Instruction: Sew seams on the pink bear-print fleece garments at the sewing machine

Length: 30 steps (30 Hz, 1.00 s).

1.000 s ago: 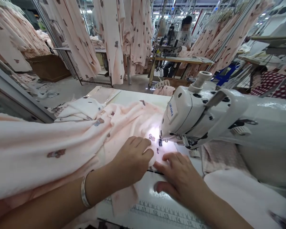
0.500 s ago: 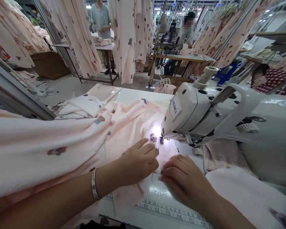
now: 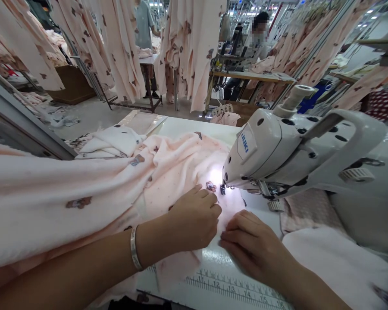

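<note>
Pink fleece fabric (image 3: 177, 159) printed with small bears spreads over the sewing table and runs under the presser foot (image 3: 223, 189) of a white sewing machine (image 3: 261, 146). Close in front of the foot, my left hand (image 3: 194, 217) is closed on the fabric, fingers curled and knuckles up. A silvery bangle (image 3: 135, 249) circles that wrist. Beside it on the right, my right hand (image 3: 250, 237) pinches the fabric's near edge between thumb and fingers. The machine's lamp lights the cloth around the needle; the fingertips of both hands are partly hidden.
A ruler scale (image 3: 233, 288) runs along the table's near edge. Folded white cloth (image 3: 111, 142) and a plastic packet (image 3: 142, 122) lie at the back left. More pale fabric (image 3: 336, 258) lies at right. Hanging garments (image 3: 194, 56) and two people are beyond.
The view has shifted slightly, so the machine appears further right. Both hands keep their places by the presser foot, the left fingers a little more curled. A person behind has turned.
</note>
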Available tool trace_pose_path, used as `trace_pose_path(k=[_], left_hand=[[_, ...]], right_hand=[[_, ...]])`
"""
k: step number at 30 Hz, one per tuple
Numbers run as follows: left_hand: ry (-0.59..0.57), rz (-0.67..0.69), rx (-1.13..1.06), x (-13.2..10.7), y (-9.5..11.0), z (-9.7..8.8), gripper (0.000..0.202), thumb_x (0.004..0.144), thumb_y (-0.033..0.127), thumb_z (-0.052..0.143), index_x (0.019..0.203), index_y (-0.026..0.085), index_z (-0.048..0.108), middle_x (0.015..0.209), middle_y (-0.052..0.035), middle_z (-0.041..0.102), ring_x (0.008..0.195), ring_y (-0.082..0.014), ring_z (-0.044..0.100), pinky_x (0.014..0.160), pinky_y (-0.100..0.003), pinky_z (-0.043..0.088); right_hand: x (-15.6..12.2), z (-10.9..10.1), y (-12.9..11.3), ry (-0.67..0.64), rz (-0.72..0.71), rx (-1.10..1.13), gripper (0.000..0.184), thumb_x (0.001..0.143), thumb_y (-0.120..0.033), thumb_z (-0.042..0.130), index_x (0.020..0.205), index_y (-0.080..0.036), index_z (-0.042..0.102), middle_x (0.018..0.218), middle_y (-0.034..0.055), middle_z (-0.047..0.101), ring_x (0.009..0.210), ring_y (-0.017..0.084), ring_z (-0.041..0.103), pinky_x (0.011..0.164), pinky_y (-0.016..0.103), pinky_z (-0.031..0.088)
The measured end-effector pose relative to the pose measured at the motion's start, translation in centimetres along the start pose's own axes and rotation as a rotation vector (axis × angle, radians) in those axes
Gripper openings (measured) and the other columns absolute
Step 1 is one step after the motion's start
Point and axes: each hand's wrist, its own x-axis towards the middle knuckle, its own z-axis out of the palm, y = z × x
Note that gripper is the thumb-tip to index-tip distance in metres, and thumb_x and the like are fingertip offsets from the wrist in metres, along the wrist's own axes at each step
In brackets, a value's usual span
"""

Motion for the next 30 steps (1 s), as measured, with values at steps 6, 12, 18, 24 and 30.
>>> trace_pose_path(k=[6,12,18,24,30], left_hand=[[-0.056,-0.083,-0.063,0.3,-0.2,0.2,0.01,0.081,0.02,0.047,0.08,0.014,0.055,0.088,-0.0087,0.056,0.087,-0.0221,0.053,0.083,-0.039,0.043],[-0.03,-0.125,-0.083,0.0,0.2,0.1,0.014,0.086,0.019,0.041,0.08,0.016,0.054,0.096,-0.0079,0.059,0.101,-0.0229,0.054,0.096,-0.044,0.037],[0.012,-0.139,-0.019,-0.5,0.2,1.4,0.023,0.081,0.021,0.047,0.102,0.014,0.053,0.13,-0.0124,0.05,0.13,-0.0284,0.037,0.112,-0.051,0.019],[0.027,-0.123,-0.034,-0.7,-0.6,1.9,0.027,0.089,0.029,0.042,0.111,0.016,0.051,0.139,-0.0118,0.043,0.134,-0.0294,0.033,0.111,-0.056,0.02],[0.021,-0.049,0.124,-0.1,-0.2,1.4,0.024,0.089,0.024,0.041,0.105,0.012,0.054,0.132,-0.0152,0.049,0.129,-0.0304,0.038,0.112,-0.056,0.018]], right_hand=[[-0.3,0.1,0.2,-0.012,0.066,0.035,0.009,0.084,-0.012,0.059,0.088,-0.018,0.053,0.082,0.0029,0.057,0.077,0.016,0.046,0.069,0.031,0.039],[-0.5,0.4,0.2,-0.028,0.085,0.034,0.01,0.085,-0.014,0.058,0.088,-0.018,0.049,0.079,0.0019,0.055,0.074,0.015,0.044,0.066,0.031,0.036],[-0.2,0.3,0.0,-0.053,0.069,-0.004,0.024,0.087,-0.017,0.058,0.11,-0.018,0.051,0.084,0.0034,0.055,0.076,0.017,0.045,0.067,0.032,0.037],[-0.2,0.1,-0.1,-0.041,0.194,0.054,0.026,0.089,-0.019,0.056,0.113,-0.02,0.045,0.081,0.0008,0.054,0.074,0.015,0.048,0.064,0.029,0.04],[-0.5,0.5,0.1,-0.029,0.168,-0.015,0.029,0.088,-0.018,0.057,0.114,-0.018,0.045,0.08,0.0017,0.053,0.074,0.016,0.047,0.063,0.03,0.041]])
